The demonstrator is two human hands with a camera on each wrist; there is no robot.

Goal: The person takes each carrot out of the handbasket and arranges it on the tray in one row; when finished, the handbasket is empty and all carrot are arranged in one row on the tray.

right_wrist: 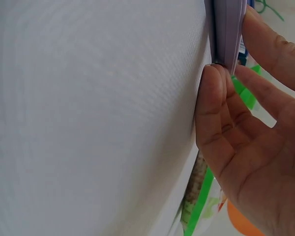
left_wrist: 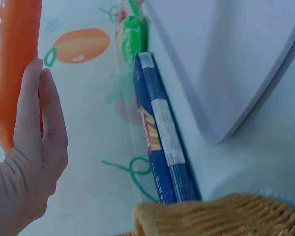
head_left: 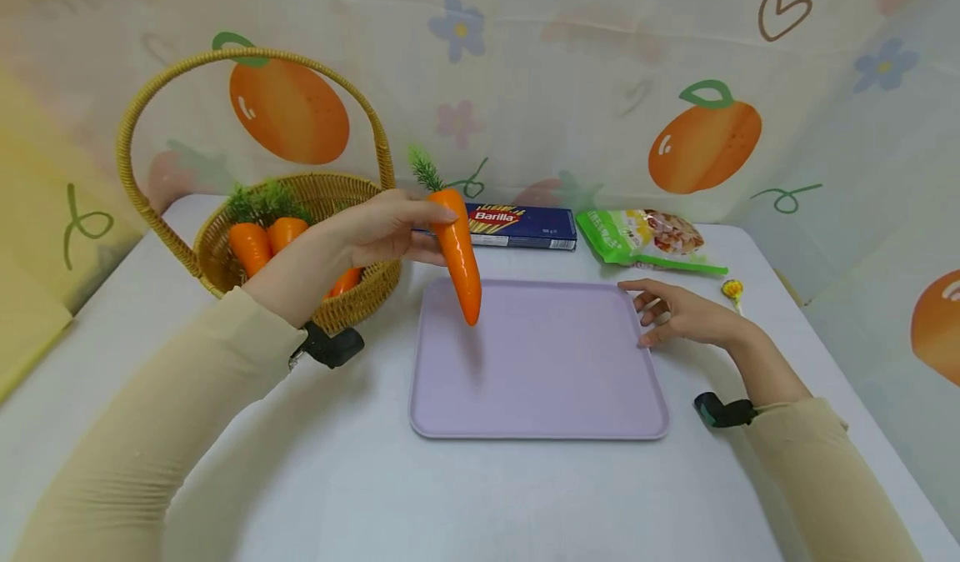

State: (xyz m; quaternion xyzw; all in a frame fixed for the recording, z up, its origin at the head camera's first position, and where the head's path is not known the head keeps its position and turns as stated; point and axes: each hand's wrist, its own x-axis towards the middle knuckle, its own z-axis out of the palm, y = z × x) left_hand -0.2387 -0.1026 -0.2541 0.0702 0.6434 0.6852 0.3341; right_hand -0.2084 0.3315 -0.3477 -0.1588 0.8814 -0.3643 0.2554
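- A glossy orange, tapered carrot (head_left: 460, 253) with a feathery green top (head_left: 425, 168) hangs in mid-air over the far left part of a lilac, round-cornered rectangular tray (head_left: 555, 370), tip angled down, above the white surface (head_left: 375, 504).
- The left hand (head_left: 384, 227) holds it near the thick upper end, between thumb and fingers.
- The right hand (head_left: 686, 312) touches the tray's right rim near the far corner, fingers bent; whether they grip it, the views cannot tell.
- The carrot's even shine suggests a moulded replica, probably light and stiff; its smooth skin may slip under a loose pinch.
- The thick shoulder looks the surest hold; the slim tip offers less to grasp, and the green top, likely the most fragile part, could bend or pull loose.
- At left, at least 2 similar carrots (head_left: 250, 245) sit in a woven tan basket (head_left: 378, 289).
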